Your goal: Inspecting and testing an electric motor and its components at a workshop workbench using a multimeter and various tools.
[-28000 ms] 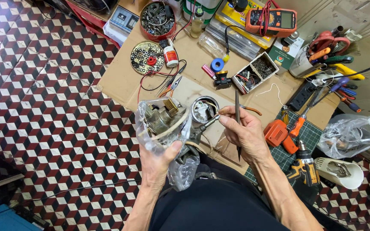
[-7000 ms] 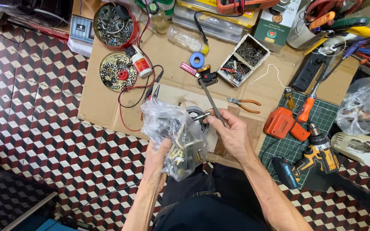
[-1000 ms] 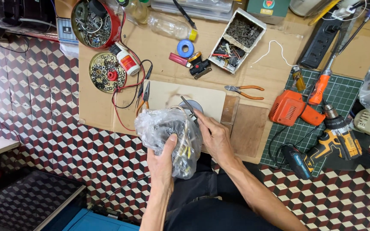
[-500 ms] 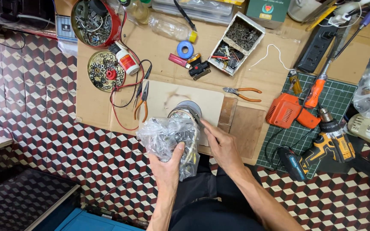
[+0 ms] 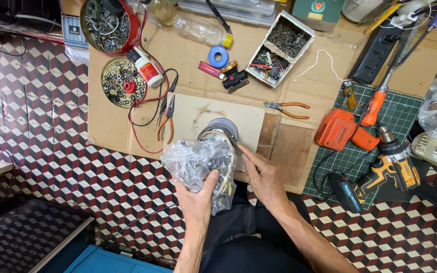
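A crumpled clear plastic bag (image 5: 194,164) wrapped round a motor-like metal part is being gripped from below by the left hand (image 5: 198,199), fingers closed tight on the bundle, just above the lap at the near edge of the cardboard sheet (image 5: 112,121). The grey round end (image 5: 219,131) of the part is being left bare at the top of the bag. The right hand (image 5: 264,177) is being held against that end, its fingers (image 5: 246,154) narrowed and touching the rim; whether anything is being pinched there cannot be told.

For the step to go well, the bundle is probably best kept steady by the left hand, with the plastic being eased clear of the loose wires at the underside, since snagging looks likely.

Further back, screws and small metal bits are being held in a round red tin (image 5: 110,23). Washers and nuts are being kept in the shallow gold lid (image 5: 122,88) beside it. Dark screws and mixed small parts are being stored in the two halves of a white box (image 5: 279,50).
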